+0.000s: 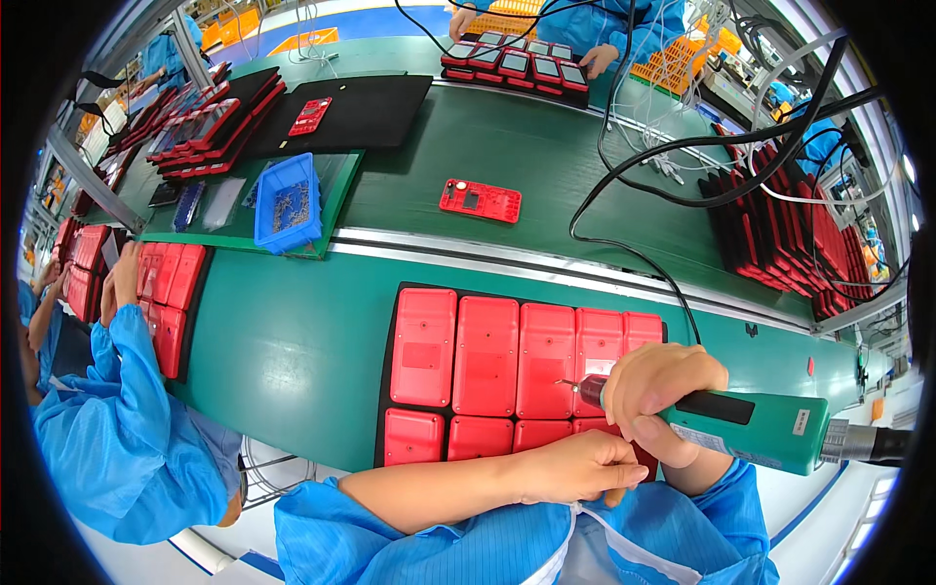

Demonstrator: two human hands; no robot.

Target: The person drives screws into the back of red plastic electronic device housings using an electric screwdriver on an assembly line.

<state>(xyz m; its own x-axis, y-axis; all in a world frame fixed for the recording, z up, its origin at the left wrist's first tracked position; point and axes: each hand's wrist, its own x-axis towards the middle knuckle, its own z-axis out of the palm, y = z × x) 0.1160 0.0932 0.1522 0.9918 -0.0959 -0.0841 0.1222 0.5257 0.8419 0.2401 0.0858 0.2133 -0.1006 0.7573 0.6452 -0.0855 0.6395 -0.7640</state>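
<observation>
My right hand point(661, 395) is wrapped round a green electric screwdriver point(756, 429), which lies nearly level with its bit pointing left. The bit's tip is above a red plastic casing point(546, 361) in the upper row; whether it touches is unclear. Several such casings lie in two rows on a black tray point(385, 390). My left hand point(585, 470) is just below the right one, over the lower row. Its fingers are curled with the thumb along them, and anything in them is hidden. Both hands cover the casings at the tray's right end.
Beyond a metal rail, a red casing point(480, 201) lies on the green conveyor point(546, 146). A blue bin point(288, 205) of small screws stands at left. Stacked red trays point(780, 224) are at right, under hanging black cables. Co-workers sit at left point(146, 419) and across point(604, 29).
</observation>
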